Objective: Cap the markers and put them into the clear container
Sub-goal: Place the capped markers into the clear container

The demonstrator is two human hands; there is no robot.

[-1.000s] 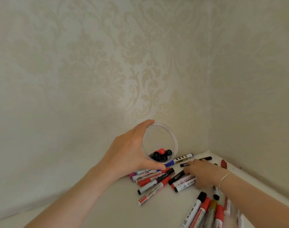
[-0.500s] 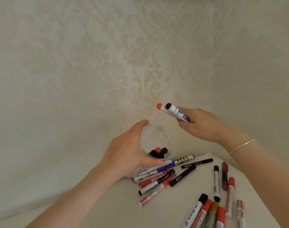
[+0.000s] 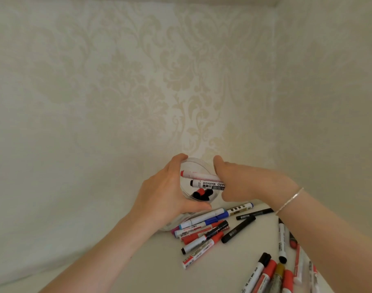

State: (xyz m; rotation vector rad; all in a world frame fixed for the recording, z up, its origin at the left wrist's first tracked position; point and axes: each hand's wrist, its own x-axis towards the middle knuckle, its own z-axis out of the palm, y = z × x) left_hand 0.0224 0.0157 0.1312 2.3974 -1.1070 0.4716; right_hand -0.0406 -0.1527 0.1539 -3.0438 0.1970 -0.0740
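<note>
Two markers (image 3: 204, 180), gripped in the right hand (image 3: 242, 183) at frame centre, should slide cap-first into the clear container (image 3: 204, 166) the left hand (image 3: 166, 199) clasps tilted.

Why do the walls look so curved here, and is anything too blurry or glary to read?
Head view: the wide-angle lens bends the wall edges; lighting is soft, without harsh glare; the clear container rim is faint; the black-capped marker label reads sharp, while markers at the bottom edge smear.
</note>
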